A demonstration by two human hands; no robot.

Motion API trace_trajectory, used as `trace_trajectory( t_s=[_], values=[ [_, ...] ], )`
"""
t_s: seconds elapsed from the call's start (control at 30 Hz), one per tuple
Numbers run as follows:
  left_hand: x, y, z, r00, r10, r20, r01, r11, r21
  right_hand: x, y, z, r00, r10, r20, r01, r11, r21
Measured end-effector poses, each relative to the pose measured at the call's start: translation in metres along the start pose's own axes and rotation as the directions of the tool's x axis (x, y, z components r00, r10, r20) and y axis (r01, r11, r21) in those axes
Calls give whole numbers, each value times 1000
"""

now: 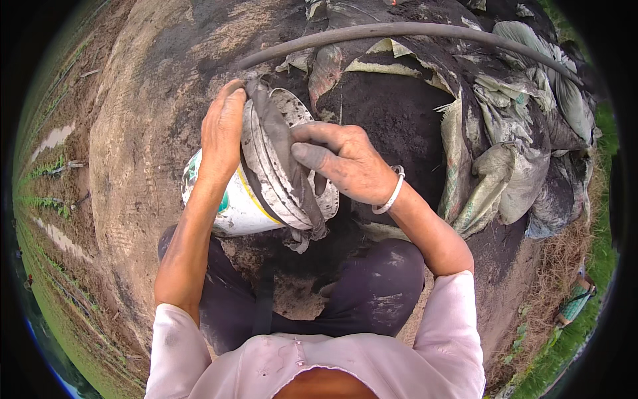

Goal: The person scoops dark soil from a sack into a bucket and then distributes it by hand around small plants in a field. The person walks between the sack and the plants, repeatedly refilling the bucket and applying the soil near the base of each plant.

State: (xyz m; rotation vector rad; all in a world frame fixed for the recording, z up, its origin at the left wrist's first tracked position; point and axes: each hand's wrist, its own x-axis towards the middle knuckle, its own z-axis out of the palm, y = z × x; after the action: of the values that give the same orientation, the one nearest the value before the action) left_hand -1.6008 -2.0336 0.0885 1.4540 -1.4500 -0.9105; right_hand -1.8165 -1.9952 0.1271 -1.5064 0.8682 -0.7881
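Note:
A white plastic bucket (244, 204) with green and yellow print lies tilted in front of my knees, its rim turned to the right. My left hand (224, 129) rests on the top of the rim, over the edge of a dirty grey cloth (279, 139) that lies across the bucket's end. With thumb and index finger, my right hand (339, 159) pinches this cloth near its middle. Behind the cloth shows a soiled white plastic piece (326, 199) with openings. What the bucket holds is hidden.
An open woven sack (453, 144) with dark, soil-like material (389, 114) lies to the right of the bucket. A long grey pole or pipe (389, 30) arches beyond it. Crumpled woven sacks (518, 174) are heaped at the right. Bare ground (134, 124) extends to the left.

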Motion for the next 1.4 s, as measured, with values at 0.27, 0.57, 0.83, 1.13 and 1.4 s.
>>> trace_trajectory(
  t_s=[0.27,0.57,0.83,1.13,1.4],
  values=[
    [-4,25,-8,966,-256,12,251,932,-263,41,10,45,913,-399,84,398,827,-397],
    [-26,9,18,976,-187,-108,161,965,-209,18,76,-34,841,-131,-525,13,975,-221],
    [-26,-8,28,984,-131,-121,90,951,-297,2,202,-175,746,-327,-579,-603,35,-797],
    [-28,-7,25,988,-124,-91,90,946,-311,65,183,-223,854,27,-519,-513,-120,-850],
    [-27,-10,22,989,-134,-66,104,933,-345,72,196,-242,725,210,-656,-660,-62,-749]
  ],
)
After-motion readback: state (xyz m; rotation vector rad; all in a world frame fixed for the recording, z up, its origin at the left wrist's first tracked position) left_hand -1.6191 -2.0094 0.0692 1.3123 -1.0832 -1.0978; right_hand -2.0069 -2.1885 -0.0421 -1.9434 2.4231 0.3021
